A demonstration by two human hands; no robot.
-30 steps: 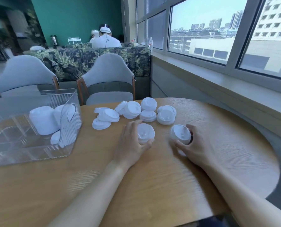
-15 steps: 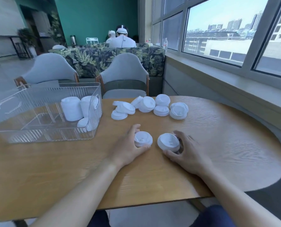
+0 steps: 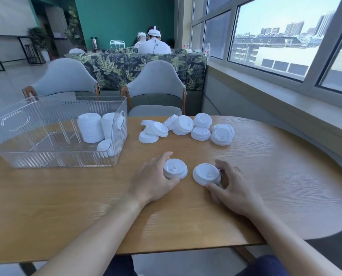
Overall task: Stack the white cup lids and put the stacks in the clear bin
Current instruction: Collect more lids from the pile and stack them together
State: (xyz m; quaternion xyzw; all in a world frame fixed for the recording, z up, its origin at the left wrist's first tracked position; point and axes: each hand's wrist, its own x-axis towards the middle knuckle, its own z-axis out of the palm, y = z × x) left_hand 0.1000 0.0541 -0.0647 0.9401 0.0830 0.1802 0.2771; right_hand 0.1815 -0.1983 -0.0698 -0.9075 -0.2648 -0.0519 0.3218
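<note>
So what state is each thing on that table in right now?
Left hand: grips a lid stack.
Right hand: grips a tilted lid stack.
Clear bin: open-topped, holds stacked lids.
Loose lids: piled unsorted on the wooden table.

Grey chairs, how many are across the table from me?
2. One grey chair stands behind the clear bin; the other grey chair stands behind the loose lids. More could be out of frame.
</note>
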